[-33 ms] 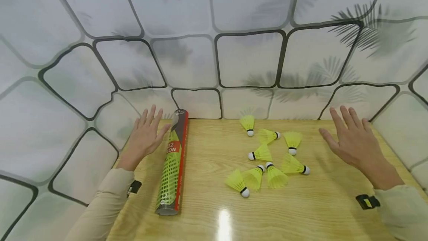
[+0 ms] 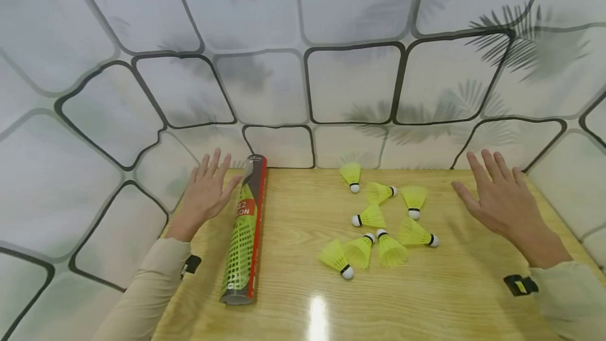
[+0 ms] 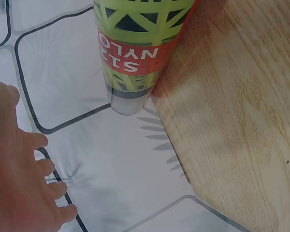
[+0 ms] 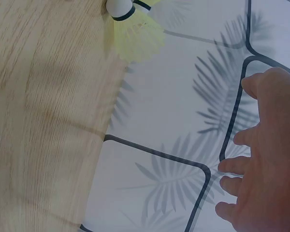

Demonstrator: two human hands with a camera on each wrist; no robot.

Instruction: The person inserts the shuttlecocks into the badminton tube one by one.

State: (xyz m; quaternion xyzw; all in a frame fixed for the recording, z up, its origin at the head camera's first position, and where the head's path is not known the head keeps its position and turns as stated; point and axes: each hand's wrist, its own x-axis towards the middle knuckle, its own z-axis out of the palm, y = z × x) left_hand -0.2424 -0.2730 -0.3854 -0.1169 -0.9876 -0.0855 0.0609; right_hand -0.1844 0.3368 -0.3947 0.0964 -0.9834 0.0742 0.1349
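Nothing has visibly moved since the earlier head frame: both hands, tube and shuttlecocks sit in the same spots. Left hand [image 2: 203, 193] is released, fingers extended and pointing to the back, thumb out toward the upper part of the tube [image 2: 243, 230]. In the left wrist view a gap shows between that hand and the tube. Right hand [image 2: 504, 201] also released, fingers extended, thumb out toward the shuttlecocks [image 2: 372, 217], well apart from them. Neither hand grasps anything.

Tube lies on its side at the left of the tabletop [image 2: 289, 278], long axis running front to back with a slight lean, just beside the left hand. Black, green and red print, red stripe along its right side; "NYLO" partly readable in the left wrist view.

Eight shuttlecocks, yellow skirts and white heads, dark bands, lie loose between tube and right hand, heads pointing different ways. One near the back edge, two more just right of it, one mid-group, four toward the front, some touching or nearly so; cannot tell exactly which.

Wood-grain tabletop, bright reflection at front. Patterned backdrop [image 2: 352, 86] behind, outlined blocks plus leaf prints. Pale sleeves [image 2: 147, 283] on both arms, dark device [image 2: 521, 285] at each wrist.
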